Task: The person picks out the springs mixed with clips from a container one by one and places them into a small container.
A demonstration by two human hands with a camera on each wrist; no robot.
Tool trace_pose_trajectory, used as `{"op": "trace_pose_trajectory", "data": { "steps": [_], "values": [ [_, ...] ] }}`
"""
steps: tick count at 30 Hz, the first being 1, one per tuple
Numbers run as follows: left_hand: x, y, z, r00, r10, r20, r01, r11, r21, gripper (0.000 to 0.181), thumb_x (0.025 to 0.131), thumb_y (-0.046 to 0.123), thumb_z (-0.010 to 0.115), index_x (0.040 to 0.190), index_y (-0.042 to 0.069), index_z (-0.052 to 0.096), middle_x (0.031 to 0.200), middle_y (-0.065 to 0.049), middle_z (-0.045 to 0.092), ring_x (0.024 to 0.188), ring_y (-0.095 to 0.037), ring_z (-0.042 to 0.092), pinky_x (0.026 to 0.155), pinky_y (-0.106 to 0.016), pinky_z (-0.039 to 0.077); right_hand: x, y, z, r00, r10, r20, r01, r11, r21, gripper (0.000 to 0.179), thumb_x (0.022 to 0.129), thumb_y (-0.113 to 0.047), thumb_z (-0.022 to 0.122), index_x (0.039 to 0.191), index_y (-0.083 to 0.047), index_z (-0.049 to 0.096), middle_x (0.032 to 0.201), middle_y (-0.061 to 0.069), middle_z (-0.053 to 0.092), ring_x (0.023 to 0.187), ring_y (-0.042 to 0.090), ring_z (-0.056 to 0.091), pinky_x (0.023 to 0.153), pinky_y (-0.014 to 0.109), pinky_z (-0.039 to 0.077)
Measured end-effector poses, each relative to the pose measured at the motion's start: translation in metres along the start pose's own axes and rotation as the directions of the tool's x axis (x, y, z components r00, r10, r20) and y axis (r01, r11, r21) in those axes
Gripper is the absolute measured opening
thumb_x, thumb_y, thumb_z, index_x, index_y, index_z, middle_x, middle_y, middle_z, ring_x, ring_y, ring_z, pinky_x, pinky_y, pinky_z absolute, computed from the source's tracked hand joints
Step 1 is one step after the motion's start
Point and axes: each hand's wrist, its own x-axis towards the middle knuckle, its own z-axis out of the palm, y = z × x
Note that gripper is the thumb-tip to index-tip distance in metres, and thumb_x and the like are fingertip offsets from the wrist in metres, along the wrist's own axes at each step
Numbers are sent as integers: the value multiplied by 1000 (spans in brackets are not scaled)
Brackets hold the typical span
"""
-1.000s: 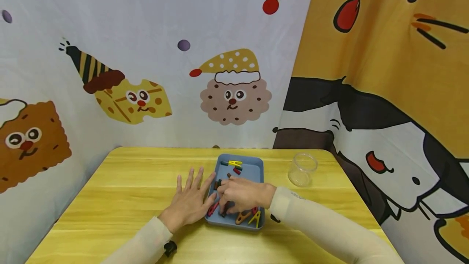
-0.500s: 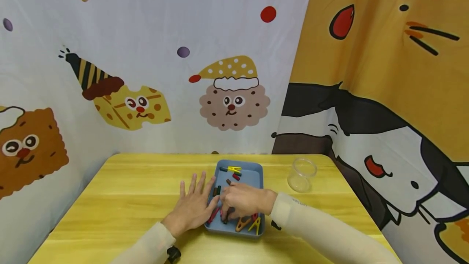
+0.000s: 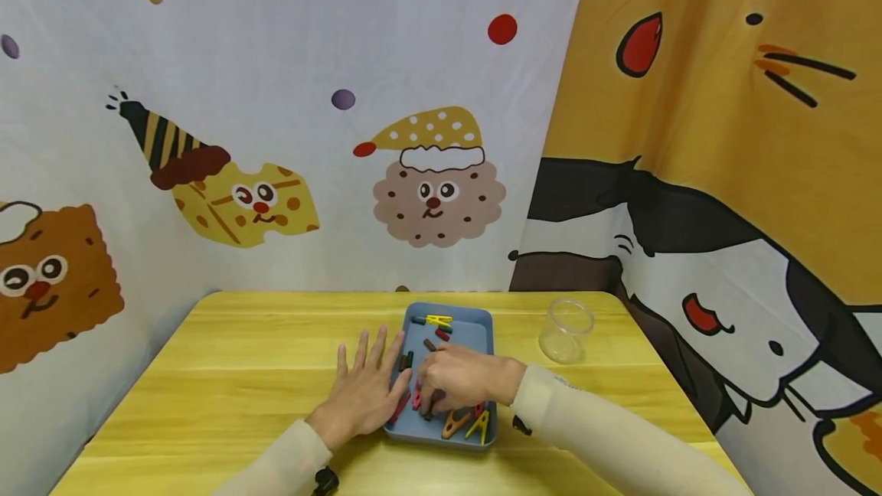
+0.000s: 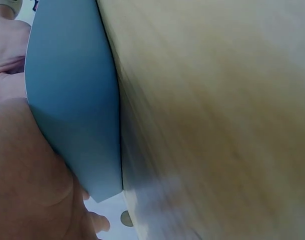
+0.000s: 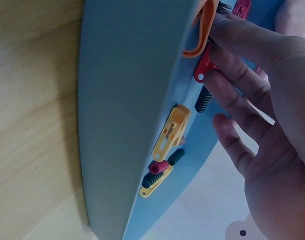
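Tray: shallow and blue-grey, on the bench; pegs and small pieces lie scattered across its floor.
Right hand: palm downward over the tray's near half, the fingers bent down into it.
Right grip: narrow, with thumb and index finger close about a dark piece; whether they pinch it or only touch it cannot be told.
Dark piece: directly at the fingertips of the right grip, in the near half of the tray; its contact with the tray floor is hidden.
Left hand: grip wide, the fingers straight and spread beside the tray, the thumb at its left rim.
Nearest pegs: a red peg just left of the right fingertips; an orange peg and a yellow peg toward the near right corner.
Left wall: a brown piece and a green piece side by side, near the left thumb.
Far end: a second yellow peg and a red piece, apart from the right grip.
Jar: clear, on the bench to the right of the tray and well apart from it.
Curtain: printed with cartoon figures, behind the bench.
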Motion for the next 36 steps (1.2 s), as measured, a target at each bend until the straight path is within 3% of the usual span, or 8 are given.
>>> {"op": "trace_pose_trajectory", "data": {
  "steps": [8, 18, 32, 36],
  "values": [
    [-1, 1, 2, 1000, 4, -12, -4, 1000, 5, 72, 126, 55, 39, 189, 24, 24, 197, -18, 15, 183, -53, 9, 139, -87, 1, -2, -1, 2, 1000, 12, -5, -12, 1000, 16, 15, 100, -35, 95, 113, -43, 93, 119, -24, 79, 116, -5, 72, 107, 33, 59],
    [-2, 2, 2, 1000, -3, -13, 3, 1000, 1, 72, 126, 56, 38, 189, 24, 25, 197, -18, 15, 183, -53, 9, 140, -86, 1, -8, 3, 4, 998, -31, -48, 33, 998, 50, 16, 103, -30, 93, 118, -36, 93, 118, -23, 83, 116, -4, 75, 108, 30, 62],
    [-3, 4, -1, 1000, -8, -28, 9, 1000, 10, 72, 125, 56, 41, 189, 24, 26, 197, -19, 16, 183, -53, 11, 140, -86, 1, -20, 10, 1, 989, -18, -148, 24, 999, 41, 14, 103, -31, 94, 117, -29, 92, 110, -17, 82, 101, -6, 76, 92, 12, 59],
    [-4, 4, -2, 1000, -6, -25, 6, 1000, -3, 74, 125, 56, 43, 189, 23, 26, 197, -19, 15, 183, -54, 10, 140, -86, 1, -24, 12, 1, 984, -1, -178, 9, 999, 43, 12, 103, -31, 94, 114, -29, 91, 111, -17, 83, 101, -5, 76, 92, 13, 59]
  ]
}}
